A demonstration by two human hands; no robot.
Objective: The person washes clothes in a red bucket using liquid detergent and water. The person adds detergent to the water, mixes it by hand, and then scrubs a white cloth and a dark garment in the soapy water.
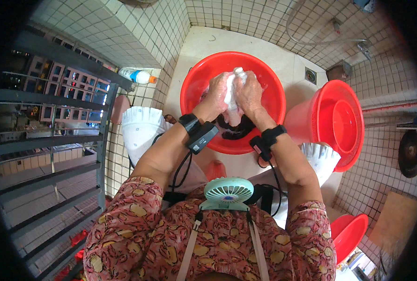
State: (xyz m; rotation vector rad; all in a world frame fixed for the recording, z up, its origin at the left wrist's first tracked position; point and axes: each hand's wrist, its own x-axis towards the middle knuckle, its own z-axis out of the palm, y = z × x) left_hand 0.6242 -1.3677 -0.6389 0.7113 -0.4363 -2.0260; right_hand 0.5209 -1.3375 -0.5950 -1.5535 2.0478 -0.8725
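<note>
Above a round red plastic basin (275,84) on the floor, my left hand (217,92) and my right hand (247,92) grip one bunched, wet cloth (231,93) between them. White foam covers much of the cloth, and a pinkish end hangs down below my hands. Dark fabric (234,132) lies in the basin under it, with suds around it. My hands hide part of the cloth and the basin's middle. Each wrist wears a black strap with a small device.
To the right stands a tall red bucket (303,116) with a smaller red basin (345,123) in it. A floor drain (310,75) lies behind. A bottle with an orange cap (141,77) rests on the left ledge beside metal railings (50,102). More red basins (350,235) sit lower right.
</note>
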